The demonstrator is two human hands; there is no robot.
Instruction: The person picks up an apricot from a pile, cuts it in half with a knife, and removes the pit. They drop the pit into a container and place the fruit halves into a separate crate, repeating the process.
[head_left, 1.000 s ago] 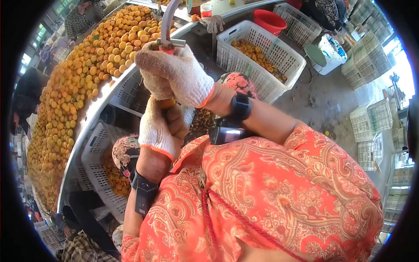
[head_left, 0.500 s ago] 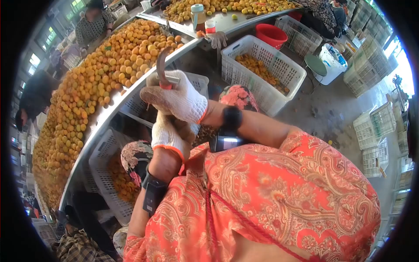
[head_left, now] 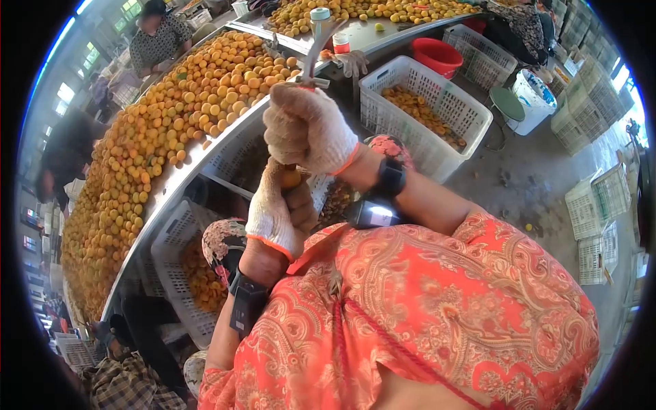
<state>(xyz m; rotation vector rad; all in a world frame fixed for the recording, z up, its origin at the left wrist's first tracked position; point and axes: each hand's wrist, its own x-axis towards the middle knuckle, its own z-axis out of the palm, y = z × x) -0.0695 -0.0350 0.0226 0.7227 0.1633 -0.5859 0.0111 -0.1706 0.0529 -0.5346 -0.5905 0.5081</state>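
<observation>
My right hand (head_left: 311, 128), in a soiled white knit glove with an orange cuff, is closed around a curved knife (head_left: 316, 55). The hooked blade sticks up past the fist toward the metal table, and most of the handle is hidden in the glove. Just below it, my left hand (head_left: 277, 210), gloved the same way, grips an apricot (head_left: 292, 179) that shows only partly between the fingers. The two gloves are close together, right above left. Loose apricots (head_left: 198, 96) lie heaped on the table beyond my hands.
The table's metal edge (head_left: 205, 158) curves along my left. White crates with apricot pieces stand under it (head_left: 188, 273) and ahead (head_left: 471, 126). Also about are a red basin (head_left: 437, 55), a white bucket (head_left: 533, 102), a green stool (head_left: 507, 104) and a person (head_left: 156, 41) across the table.
My right hand has risen slightly off the left, and the knife blade has swung more upright, tipping right. The apricot in my left hand has come into sight. The whole view has shifted slightly.
</observation>
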